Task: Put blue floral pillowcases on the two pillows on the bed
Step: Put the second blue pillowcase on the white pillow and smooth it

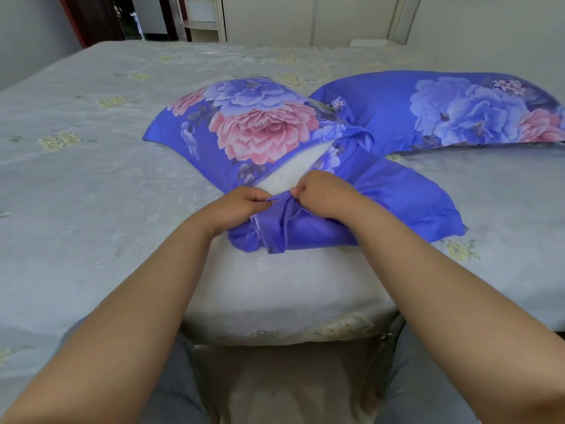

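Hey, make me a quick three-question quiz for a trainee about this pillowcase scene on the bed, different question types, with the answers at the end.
1. True or false: the far pillow at the right has white filling showing.
2. Multiple choice: what do the left hand and right hand hold? A) the bedspread B) the open edge of the near pillowcase C) the far pillow
3. Fill in: at the near pillowcase's opening, the ____ pillow inside shows.

Key: 1. False, it looks fully covered in blue floral fabric. 2. B, both hands pinch the bunched blue fabric at the opening. 3. White.
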`<state>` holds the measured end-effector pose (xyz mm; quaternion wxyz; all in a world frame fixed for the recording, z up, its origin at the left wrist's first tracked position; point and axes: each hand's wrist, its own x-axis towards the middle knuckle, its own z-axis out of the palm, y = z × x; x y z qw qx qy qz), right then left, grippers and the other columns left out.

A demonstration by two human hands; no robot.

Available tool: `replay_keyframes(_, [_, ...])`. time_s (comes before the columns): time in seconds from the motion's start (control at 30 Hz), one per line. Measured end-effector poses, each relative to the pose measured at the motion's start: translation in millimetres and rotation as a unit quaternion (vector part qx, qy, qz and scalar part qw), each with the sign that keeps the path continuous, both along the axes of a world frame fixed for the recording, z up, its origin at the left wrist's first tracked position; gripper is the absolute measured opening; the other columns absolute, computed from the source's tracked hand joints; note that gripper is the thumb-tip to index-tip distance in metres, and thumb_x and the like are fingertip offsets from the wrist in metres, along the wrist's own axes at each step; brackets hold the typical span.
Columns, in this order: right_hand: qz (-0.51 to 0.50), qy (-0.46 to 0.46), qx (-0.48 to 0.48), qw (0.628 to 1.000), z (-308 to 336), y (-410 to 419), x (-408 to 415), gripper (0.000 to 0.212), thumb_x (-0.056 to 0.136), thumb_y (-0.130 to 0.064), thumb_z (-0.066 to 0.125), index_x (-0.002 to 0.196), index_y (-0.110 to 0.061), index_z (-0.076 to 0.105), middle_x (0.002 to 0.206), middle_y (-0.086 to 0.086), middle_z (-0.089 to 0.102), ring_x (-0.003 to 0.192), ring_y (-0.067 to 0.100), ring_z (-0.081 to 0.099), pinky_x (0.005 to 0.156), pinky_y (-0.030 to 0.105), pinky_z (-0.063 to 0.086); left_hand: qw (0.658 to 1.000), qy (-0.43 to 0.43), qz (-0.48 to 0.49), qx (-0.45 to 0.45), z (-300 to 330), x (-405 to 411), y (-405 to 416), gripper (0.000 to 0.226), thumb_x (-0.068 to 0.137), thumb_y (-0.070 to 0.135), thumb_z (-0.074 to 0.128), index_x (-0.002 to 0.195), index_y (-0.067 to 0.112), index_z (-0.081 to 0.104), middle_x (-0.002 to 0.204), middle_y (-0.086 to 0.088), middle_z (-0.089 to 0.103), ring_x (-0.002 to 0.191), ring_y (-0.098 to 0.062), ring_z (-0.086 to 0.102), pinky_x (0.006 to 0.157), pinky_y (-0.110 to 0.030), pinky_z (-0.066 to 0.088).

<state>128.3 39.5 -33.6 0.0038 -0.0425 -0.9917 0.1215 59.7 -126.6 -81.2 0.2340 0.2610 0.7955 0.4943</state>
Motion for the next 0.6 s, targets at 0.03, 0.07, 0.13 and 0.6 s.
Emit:
replay_keyframes(0.03, [0.018,-0.045,-0.030,0.998,3.8,5.1,-1.8,0.031,0.098,-0.031,0.043,0.079,-0.011,0.056,0.099,0.016,0.061,0.093,0.029,0.055,0.064,0.031,0.034,1.000,0.021,-0.010,-0.020,1.5,-3.5,-1.7,0.018,0.091,0.012,0.058,0.085,-0.005,0.064,0.071,-0.002,0.053,0.062,-0.005,0.045,0.059,-0.019,0.039])
replay_keyframes(0.07, [0.032,-0.076,-0.060,0.995,6.9,10.3,-2.6,0.034,0.097,-0.032,0.046,0.071,-0.011,0.053,0.090,0.012,0.057,0.085,0.025,0.053,0.062,0.029,0.035,0.998,0.044,-0.009,-0.038,4.1,-5.9,-2.6,0.017,0.090,0.012,0.060,0.080,-0.002,0.064,0.067,0.003,0.053,0.059,-0.002,0.044,0.059,-0.018,0.038])
replay_keyframes(0.13, [0.033,-0.092,-0.141,0.985,9.6,17.5,1.8,0.033,0.093,-0.032,0.055,0.071,-0.008,0.058,0.079,0.004,0.054,0.072,0.015,0.049,0.059,0.021,0.035,0.993,0.101,0.015,-0.066,8.4,-5.1,-1.9,0.016,0.084,0.014,0.067,0.070,0.009,0.061,0.061,0.009,0.053,0.056,-0.001,0.045,0.061,-0.020,0.038])
replay_keyframes(0.6, [0.049,0.080,-0.163,0.982,-27.8,8.7,13.3,0.017,0.085,-0.037,0.066,0.098,-0.026,0.062,0.079,-0.007,0.058,0.077,0.010,0.054,0.074,0.027,0.043,0.777,0.588,0.206,-0.094,-27.0,105.4,-2.7,0.012,0.078,0.005,0.063,0.085,0.015,0.065,0.080,-0.005,0.061,0.066,-0.027,0.054,0.055,-0.035,0.039])
